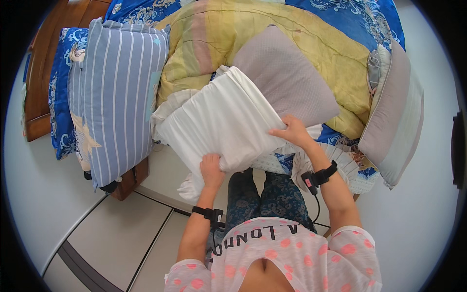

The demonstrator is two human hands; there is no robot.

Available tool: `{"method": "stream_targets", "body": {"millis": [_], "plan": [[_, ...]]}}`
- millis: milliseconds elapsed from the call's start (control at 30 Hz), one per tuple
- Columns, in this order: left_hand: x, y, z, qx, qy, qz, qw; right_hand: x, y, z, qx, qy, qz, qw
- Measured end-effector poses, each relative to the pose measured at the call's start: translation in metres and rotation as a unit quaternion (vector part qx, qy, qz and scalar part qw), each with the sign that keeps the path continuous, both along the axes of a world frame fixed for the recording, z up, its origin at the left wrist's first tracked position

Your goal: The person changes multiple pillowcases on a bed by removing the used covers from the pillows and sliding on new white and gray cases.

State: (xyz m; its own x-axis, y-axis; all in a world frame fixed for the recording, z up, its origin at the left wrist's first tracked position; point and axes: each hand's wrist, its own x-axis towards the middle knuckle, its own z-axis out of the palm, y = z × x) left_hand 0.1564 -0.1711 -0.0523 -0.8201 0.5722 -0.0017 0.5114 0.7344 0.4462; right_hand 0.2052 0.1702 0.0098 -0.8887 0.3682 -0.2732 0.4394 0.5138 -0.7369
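Note:
In front of me is a white fabric bundle (222, 120), pillow-shaped, with creases across its top and folded layers along its far right edge. Its near edge is gathered in my left hand (212, 168), fingers curled into the cloth. My right hand (292, 130) grips the right edge, thumb lying on top; part of its fingers is hidden. Loose white cloth (189, 188) hangs down at the lower left. A mauve pillow (284, 73) lies just behind the bundle, partly covered by it. What is inside the white fabric cannot be seen.
A yellow quilt (321, 62) spreads over a bed with a blue patterned sheet (317, 14). Striped blue pillows (120, 91) stack at left beside a wooden headboard (69, 47). At right stands a grey-mauve pillow (397, 113). Pleated beige fabric (332, 160) hangs near my right forearm.

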Motion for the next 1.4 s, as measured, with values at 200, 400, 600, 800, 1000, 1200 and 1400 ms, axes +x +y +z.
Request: {"method": "stream_targets", "body": {"millis": [200, 400, 600, 800, 1000, 1200, 1400], "plan": [[0.016, 0.006, -0.006, -0.092, -0.032, -0.049, 0.994, -0.032, 0.003, -0.012, -0.040, 0.014, -0.099, 0.994], [0.024, 0.016, -0.012, -0.148, -0.059, -0.073, 0.985, -0.015, 0.034, -0.019, -0.098, -0.030, -0.167, 0.981], [-0.026, 0.036, 0.014, -0.016, -0.156, -0.070, 0.985, -0.045, 0.009, -0.011, -0.140, -0.039, -0.080, 0.986], [-0.092, 0.085, 0.057, 0.150, -0.055, -0.012, 0.987, -0.119, -0.016, 0.001, -0.102, 0.112, -0.081, 0.985], [-0.111, 0.092, 0.079, 0.197, 0.047, -0.024, 0.979, -0.077, -0.036, 0.020, -0.164, 0.028, -0.029, 0.986], [-0.108, 0.114, 0.081, 0.129, 0.039, -0.052, 0.990, 0.008, -0.041, 0.054, -0.267, -0.070, 0.003, 0.961], [-0.071, 0.111, 0.060, 0.062, -0.140, -0.067, 0.986, 0.008, -0.049, 0.083, -0.298, -0.005, 0.010, 0.955]]}}
